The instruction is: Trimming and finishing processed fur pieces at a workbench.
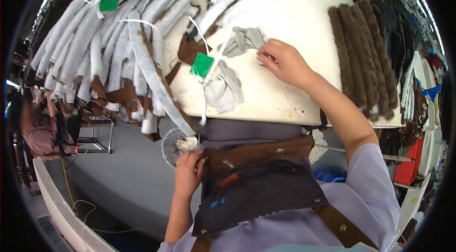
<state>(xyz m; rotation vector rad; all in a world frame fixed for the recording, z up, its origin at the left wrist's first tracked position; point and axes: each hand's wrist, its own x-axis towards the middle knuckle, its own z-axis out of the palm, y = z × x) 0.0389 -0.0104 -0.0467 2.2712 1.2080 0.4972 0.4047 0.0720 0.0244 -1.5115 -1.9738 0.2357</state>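
Observation:
My right hand [278,62] hovers over the white table [299,19], fingers loosely curled and apart, beside a grey glove [242,40]. A second, paler glove [223,88] lies nearer the front edge, next to a green tag [202,65] on white tape. Low at the front, my left hand [189,171] has its fingers closed on the end of a brown strip [256,154], which lies across my dark apron [256,195]. Just beyond that hand is a clear bag-like container [171,147] with pale scraps.
Many white-backed fur strips [85,38] are heaped on the left, some hanging over the edge. Brown fur strips [361,57] and dark pieces lie at the right. A co-worker [40,133] is at far left. A red box [408,159] stands at lower right.

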